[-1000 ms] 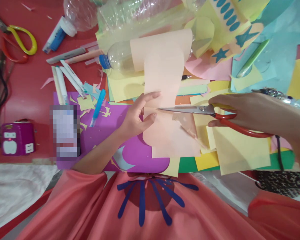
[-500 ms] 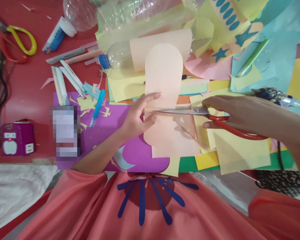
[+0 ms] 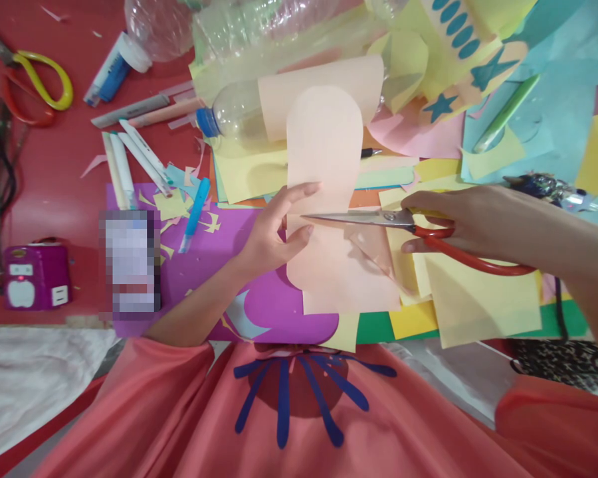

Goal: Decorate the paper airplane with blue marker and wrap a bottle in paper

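My right hand grips the scissors by their red and yellow handles. Their blades look nearly closed and point left, lying across the peach paper. That sheet has a rounded top end and stands up toward the bottles. At its left edge, my left hand holds it, thumb below the blade tips and index finger above; the other fingers are partly hidden. Under the sheet's lower part lie more peach paper and a purple sheet.
Behind the paper is a clear bottle with a blue cap, wrapped in peach paper. Markers, a phone and a purple box are on the left. Second scissors lie at upper left. Yellow sheets are beneath my right hand.
The upright peach paper has shifted very slightly left, and the scissors' tips are a little further left and higher. Both hands keep their hold.
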A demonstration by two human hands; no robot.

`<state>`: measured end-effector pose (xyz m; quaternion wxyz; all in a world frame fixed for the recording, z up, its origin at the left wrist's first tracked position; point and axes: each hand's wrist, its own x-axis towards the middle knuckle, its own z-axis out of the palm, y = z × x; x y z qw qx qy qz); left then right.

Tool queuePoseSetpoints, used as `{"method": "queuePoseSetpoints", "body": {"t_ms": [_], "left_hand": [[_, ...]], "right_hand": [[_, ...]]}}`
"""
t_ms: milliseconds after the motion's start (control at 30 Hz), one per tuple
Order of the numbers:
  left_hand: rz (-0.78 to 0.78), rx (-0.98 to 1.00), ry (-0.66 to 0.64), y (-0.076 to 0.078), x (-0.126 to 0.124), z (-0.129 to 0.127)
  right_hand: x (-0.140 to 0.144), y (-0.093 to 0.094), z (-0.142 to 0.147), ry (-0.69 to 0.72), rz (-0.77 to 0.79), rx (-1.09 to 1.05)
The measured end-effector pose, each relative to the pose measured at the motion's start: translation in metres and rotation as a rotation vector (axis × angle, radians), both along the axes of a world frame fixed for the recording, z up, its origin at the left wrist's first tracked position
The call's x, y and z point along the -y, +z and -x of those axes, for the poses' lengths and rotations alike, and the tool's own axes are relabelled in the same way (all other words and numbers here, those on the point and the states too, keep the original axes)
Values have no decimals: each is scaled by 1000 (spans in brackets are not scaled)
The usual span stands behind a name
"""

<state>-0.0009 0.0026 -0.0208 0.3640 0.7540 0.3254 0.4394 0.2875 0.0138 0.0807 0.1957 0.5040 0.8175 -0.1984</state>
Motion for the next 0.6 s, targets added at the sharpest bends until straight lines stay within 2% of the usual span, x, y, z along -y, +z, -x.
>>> {"method": "queuePoseSetpoints", "body": {"t_ms": [300, 600], "left_hand": [[138, 0, -22, 9, 6, 1], [139, -2, -3, 7, 4, 0]], "right_hand": [[2, -2, -3, 35, -63, 61], [3, 1, 4, 22, -12, 108]]}}
